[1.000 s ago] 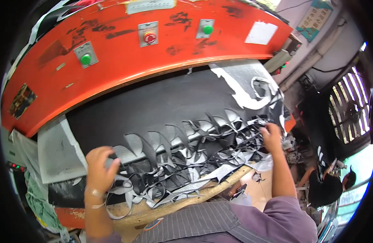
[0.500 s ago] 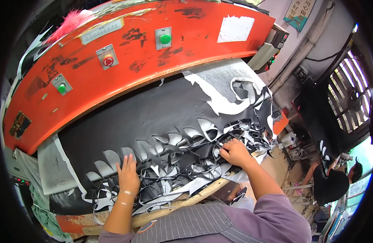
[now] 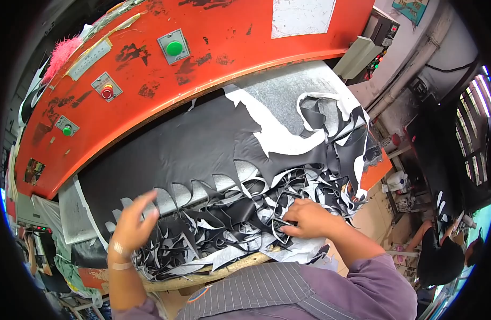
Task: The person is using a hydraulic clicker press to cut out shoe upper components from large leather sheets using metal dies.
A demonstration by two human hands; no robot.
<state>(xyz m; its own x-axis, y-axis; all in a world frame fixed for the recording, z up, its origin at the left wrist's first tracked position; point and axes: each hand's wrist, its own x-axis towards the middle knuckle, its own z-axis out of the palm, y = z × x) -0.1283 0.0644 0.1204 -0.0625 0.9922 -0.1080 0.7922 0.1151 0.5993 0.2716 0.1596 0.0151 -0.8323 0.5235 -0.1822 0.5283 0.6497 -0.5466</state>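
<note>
A black leather-like sheet (image 3: 187, 141) with pale backing lies across the bed of a red press, its near edge cut into a row of curved notches. Along that edge is heaped a tangle of black-and-white offcut strips (image 3: 240, 213). My left hand (image 3: 131, 224) is lifted at the left end of the notched edge, fingers apart and slightly blurred, holding nothing. On the right part of the heap my right hand (image 3: 308, 217) has its fingers curled round some of the strips; its fingertips are partly lost among them.
The red press beam (image 3: 213, 45) spans the far side, with green buttons (image 3: 174, 48) and a red button (image 3: 107, 92). A wooden rail (image 3: 213, 274) runs along the near edge. Torn white-backed material (image 3: 288, 141) lies at the far right. Another person (image 3: 440, 256) is off to the right.
My left hand has moved left and risen off the notched edge. My right hand has shifted slightly nearer, still in the strips. The view has turned and moved closer to the bed.
</note>
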